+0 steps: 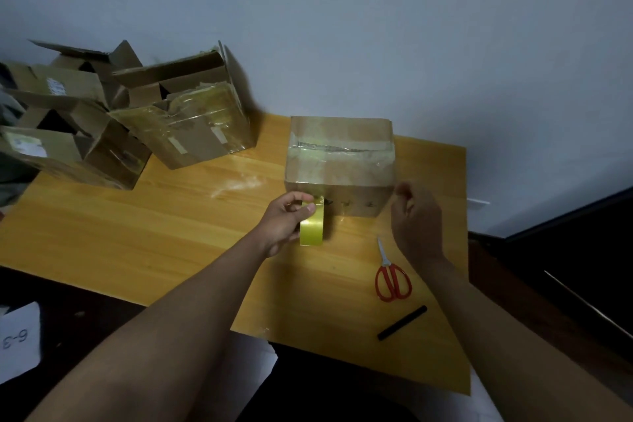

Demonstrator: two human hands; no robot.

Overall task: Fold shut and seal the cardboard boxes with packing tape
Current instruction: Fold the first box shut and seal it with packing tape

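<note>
A closed cardboard box stands on the wooden table, with shiny tape across the seam of its top. My left hand grips a yellowish roll of packing tape upright against the box's front lower left corner. My right hand hovers at the box's front right corner with fingers loosely curled; whether it pinches a clear strip of tape I cannot tell.
Several open, taped-over cardboard boxes are piled at the table's back left. Red-handled scissors and a black marker lie on the table at the right front. A white paper marked 6-3 lies at the lower left.
</note>
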